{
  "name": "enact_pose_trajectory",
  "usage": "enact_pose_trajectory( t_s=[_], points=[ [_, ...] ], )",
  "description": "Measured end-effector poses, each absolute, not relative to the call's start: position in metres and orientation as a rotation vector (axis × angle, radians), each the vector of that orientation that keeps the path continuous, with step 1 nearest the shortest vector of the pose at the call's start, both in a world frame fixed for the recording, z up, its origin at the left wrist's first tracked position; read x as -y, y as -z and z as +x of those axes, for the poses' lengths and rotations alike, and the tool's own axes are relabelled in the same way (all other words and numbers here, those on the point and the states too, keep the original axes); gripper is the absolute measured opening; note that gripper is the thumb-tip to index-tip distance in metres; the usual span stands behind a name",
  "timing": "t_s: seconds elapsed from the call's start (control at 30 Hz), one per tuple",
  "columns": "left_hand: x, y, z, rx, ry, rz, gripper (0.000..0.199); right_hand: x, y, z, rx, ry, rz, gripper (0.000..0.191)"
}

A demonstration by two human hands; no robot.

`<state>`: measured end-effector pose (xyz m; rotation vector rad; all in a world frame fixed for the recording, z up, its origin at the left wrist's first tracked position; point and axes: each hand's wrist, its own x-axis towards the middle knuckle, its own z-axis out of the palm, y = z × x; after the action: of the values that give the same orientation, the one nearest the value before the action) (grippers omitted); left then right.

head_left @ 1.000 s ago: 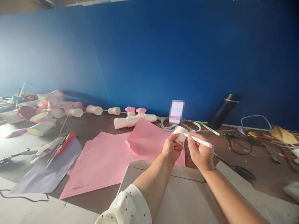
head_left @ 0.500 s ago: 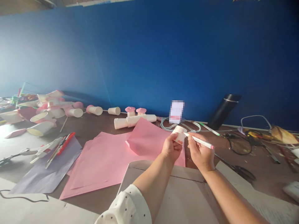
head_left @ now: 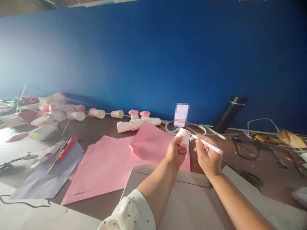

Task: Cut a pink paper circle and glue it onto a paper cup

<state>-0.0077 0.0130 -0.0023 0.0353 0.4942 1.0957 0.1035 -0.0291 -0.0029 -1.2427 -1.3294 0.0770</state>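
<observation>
You hold a white paper cup (head_left: 184,135) at a tilt, faint reddish lines showing on its side. To the cup's right, your slim white marker (head_left: 209,145) with a pink end slants, tip just beside the cup.

Pink paper (head_left: 103,166) lies spread on the tabletop (head_left: 106,127). At the pink paper's right edge, the left hand (head_left: 176,152) grips a white cup (head_left: 184,136) with red marks. Just right of the pink paper, the right hand (head_left: 209,158) holds a white marker (head_left: 207,144), tip beside the cup. Behind the pink paper are stacked cups (head_left: 140,123) and 2 pink-topped cups (head_left: 133,115); left of it, a purple sheet (head_left: 48,183).
</observation>
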Motion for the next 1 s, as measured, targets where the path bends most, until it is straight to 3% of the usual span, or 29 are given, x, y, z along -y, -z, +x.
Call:
enact_pose_trajectory(
  t_s=[1.0],
  points=[
    [-0.0112,0.0063,-0.0029,-0.535,-1.096,0.240,0.022,0.0293,0.0040,0.1034,1.348,-0.070,-1.232,0.029]
  ],
)
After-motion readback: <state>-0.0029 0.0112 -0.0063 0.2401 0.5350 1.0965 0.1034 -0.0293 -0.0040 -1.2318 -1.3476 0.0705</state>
